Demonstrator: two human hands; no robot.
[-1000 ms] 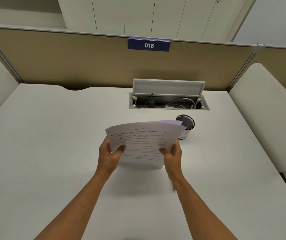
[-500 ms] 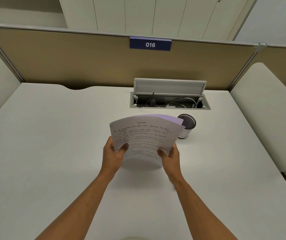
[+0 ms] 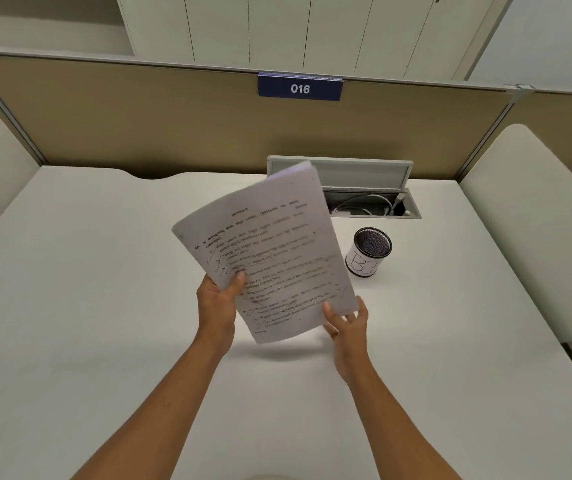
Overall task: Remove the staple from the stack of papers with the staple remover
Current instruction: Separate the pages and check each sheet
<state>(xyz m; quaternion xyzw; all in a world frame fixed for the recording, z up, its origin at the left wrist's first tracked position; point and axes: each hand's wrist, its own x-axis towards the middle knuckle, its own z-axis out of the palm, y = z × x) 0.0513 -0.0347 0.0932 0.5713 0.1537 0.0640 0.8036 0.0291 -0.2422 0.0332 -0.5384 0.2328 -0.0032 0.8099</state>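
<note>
A stack of printed papers (image 3: 270, 251) is held up above the white desk (image 3: 87, 306), tilted with its top edge toward the far right. My left hand (image 3: 218, 299) grips its left edge, thumb on the front page. My right hand (image 3: 346, 320) is at the stack's lower right corner, thumb on the page and fingers spread behind it. I cannot make out the staple. No staple remover is visible.
A black mesh pen cup (image 3: 367, 252) with a white label stands just right of the papers. Behind them an open cable hatch (image 3: 374, 202) is set into the desk. A beige partition (image 3: 139, 123) with a "016" sign closes the far side.
Both hands have raised the papers higher and tipped them more upright, rotating the stack so its top swings toward the cable hatch. The right hand's grip has loosened to the corner.
</note>
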